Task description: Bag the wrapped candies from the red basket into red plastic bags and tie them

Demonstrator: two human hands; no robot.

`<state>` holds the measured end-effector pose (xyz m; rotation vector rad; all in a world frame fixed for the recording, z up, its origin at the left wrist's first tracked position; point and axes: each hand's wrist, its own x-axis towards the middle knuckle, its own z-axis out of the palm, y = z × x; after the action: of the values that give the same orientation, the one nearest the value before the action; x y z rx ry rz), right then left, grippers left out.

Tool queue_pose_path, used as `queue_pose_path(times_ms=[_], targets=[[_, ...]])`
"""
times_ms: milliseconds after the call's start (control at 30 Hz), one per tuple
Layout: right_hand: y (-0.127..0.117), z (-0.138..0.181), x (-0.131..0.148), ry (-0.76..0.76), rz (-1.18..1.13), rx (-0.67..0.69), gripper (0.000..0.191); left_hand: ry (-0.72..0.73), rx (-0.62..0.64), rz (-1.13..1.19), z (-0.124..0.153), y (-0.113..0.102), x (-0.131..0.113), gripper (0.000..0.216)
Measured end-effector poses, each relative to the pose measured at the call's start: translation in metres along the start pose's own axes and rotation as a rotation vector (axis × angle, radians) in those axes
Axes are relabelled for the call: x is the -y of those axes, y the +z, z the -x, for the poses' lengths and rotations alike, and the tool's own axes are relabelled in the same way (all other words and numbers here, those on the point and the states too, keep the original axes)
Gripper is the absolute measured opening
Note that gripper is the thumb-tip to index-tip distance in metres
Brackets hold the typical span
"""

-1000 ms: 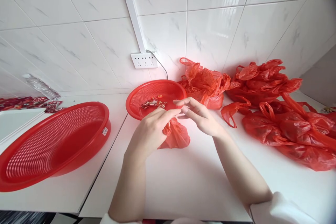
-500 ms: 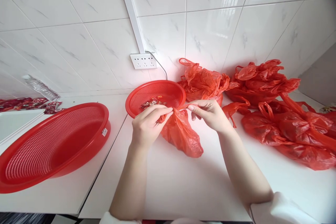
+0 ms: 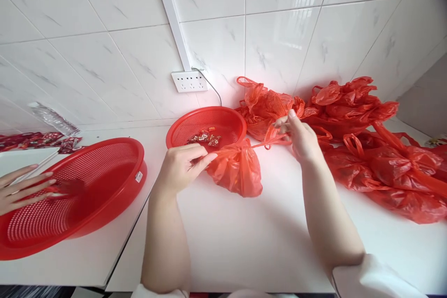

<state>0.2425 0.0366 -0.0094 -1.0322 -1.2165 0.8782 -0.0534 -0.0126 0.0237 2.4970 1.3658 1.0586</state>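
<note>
A small filled red plastic bag [image 3: 237, 172] lies on the white table [image 3: 244, 242] in front of me. My left hand [image 3: 181, 165] pinches one of its handles at the bag's left side. My right hand [image 3: 300, 137] pinches the other handle and holds it stretched out to the right. Just behind the bag stands a small red basket [image 3: 181, 128] with several wrapped sweets [image 3: 205, 138] in it.
A large red basket [image 3: 115, 186] sits at the left; another person's hand [image 3: 21, 191] reaches over its rim. Several tied red bags [image 3: 377, 153] are piled at the right against the tiled wall. A wall socket [image 3: 189, 81], a plastic bottle [image 3: 52, 118] and a white tray [image 3: 21, 160] are nearby.
My hands have pulled apart, the right one drawing a bag handle out to the right. Another person's hand has come in over the large basket at the left.
</note>
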Motion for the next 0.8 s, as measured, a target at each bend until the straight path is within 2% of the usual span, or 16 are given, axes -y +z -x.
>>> queue_pose_path(times_ms=[133, 267, 333, 467, 600, 700, 767, 800], targets=[[-0.029, -0.005, 0.002, 0.062, 0.109, -0.297, 0.054, -0.106, 0.061, 0.069, 0.008, -0.019, 0.008, 0.041], [-0.046, -0.005, 0.006, 0.039, 0.149, -0.439, 0.055, -0.177, 0.190, 0.150, 0.009, -0.025, 0.017, 0.043], [-0.051, -0.004, 0.006, 0.021, 0.195, -0.412, 0.053, -0.237, 0.296, 0.168, 0.006, -0.022, 0.019, 0.045], [-0.059, -0.001, 0.005, 0.114, 0.434, -0.201, 0.054, -0.364, 0.475, 0.226, 0.000, -0.012, 0.020, 0.044], [-0.057, 0.001, 0.005, 0.167, 0.775, -0.014, 0.056, -0.417, 0.552, 0.232, -0.005, 0.000, 0.021, 0.041], [-0.036, 0.003, 0.003, 0.016, 0.941, 0.008, 0.045, -0.453, 0.566, 0.209, -0.008, 0.008, 0.025, 0.040], [-0.013, 0.009, 0.000, -0.130, 1.017, 0.007, 0.035, -0.466, 0.552, 0.156, -0.008, 0.010, 0.027, 0.041], [0.000, 0.014, -0.003, -0.177, 1.038, 0.048, 0.033, -0.468, 0.547, 0.119, -0.009, 0.010, 0.027, 0.041]])
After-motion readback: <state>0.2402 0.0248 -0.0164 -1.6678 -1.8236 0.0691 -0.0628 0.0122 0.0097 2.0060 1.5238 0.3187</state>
